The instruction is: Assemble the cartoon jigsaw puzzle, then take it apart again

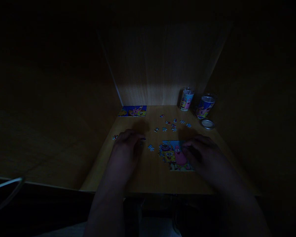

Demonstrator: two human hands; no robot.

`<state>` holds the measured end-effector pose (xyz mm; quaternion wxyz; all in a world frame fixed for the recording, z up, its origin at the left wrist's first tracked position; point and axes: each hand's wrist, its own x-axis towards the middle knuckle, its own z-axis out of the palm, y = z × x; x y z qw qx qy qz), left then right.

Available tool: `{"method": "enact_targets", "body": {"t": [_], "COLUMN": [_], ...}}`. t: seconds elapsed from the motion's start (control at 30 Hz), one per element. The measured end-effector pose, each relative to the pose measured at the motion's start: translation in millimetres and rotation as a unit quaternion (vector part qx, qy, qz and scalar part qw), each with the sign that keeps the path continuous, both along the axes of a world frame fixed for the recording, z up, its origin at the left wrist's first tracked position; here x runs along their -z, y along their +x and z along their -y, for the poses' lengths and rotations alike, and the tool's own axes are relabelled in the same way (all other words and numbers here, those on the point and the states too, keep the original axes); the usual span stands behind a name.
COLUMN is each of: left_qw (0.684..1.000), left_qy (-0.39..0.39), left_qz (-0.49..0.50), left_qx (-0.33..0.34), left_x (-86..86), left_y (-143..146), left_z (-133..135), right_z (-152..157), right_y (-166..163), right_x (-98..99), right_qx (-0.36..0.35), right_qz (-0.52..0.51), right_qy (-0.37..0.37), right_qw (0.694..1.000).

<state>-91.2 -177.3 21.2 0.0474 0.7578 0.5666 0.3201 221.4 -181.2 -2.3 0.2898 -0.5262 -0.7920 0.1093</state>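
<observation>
In the dim head view, my left hand [124, 144] is closed in a pinch on a small dark puzzle piece [143, 138], just above the table. My right hand [204, 153] reaches over the right part of a partly joined jigsaw puzzle [169, 156]. Its fingers are bent, with a gap between thumb and forefinger, and the tips lie at the puzzle's upper right. A yellow and a pink cartoon figure show on the joined part, while my hand hides its right side. Between my hands lies a loose light-blue piece [151, 147]. Another piece [114, 137] sits left of my left hand.
Several loose pieces [174, 125] are scattered beyond the puzzle. At the back left lies a blue picture puzzle [134, 111]. Two cartoon-printed cans [186, 99] [205, 107] and a round lid [207, 124] stand at the right. Wooden panels [158, 65] enclose the table's back and sides.
</observation>
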Motion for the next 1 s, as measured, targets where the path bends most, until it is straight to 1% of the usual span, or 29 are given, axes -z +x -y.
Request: {"method": "enact_targets", "body": {"t": [0.07,0.13,0.2,0.23,0.37,0.53,0.67,0.77,0.93,1.0], "left_qw": [0.997,0.988,0.978,0.976,0.979,0.983,0.971,0.962,0.954,0.957], "left_qy": [0.025,0.044,0.038,0.027,-0.012,-0.027,-0.022,-0.026,0.001,-0.014], "left_qz": [0.021,0.047,0.061,0.064,0.061,0.044,0.064,0.047,0.006,-0.003], "left_qx": [-0.066,-0.141,-0.195,-0.208,-0.196,-0.178,-0.231,-0.268,-0.301,-0.289], "left_x": [-2.9,-5.7,-7.6,-8.1,-5.9,-4.0,-8.6,-9.4,-6.1,-6.8], "left_y": [-6,-12,-16,-17,-17,-16,-22,-27,-30,-30], "left_z": [1,2,4,4,3,1,4,6,7,8], "right_z": [0,0,0,1,1,0,1,1,1,1], "right_y": [0,0,0,0,0,1,0,-1,0,0], "right_x": [0.5,0.9,0.6,0.2,-0.5,2.3,0.9,-1.0,0.3,1.1], "right_qx": [0.001,0.000,0.001,0.001,-0.004,-0.005,-0.004,-0.005,0.000,0.001], "right_qz": [-0.002,-0.004,-0.006,-0.007,-0.006,-0.002,-0.005,-0.004,-0.004,-0.004], "right_qy": [0.004,0.008,0.012,0.013,0.010,0.006,0.005,0.007,0.009,0.011], "right_qw": [1.000,1.000,1.000,1.000,1.000,1.000,1.000,1.000,1.000,1.000]}}
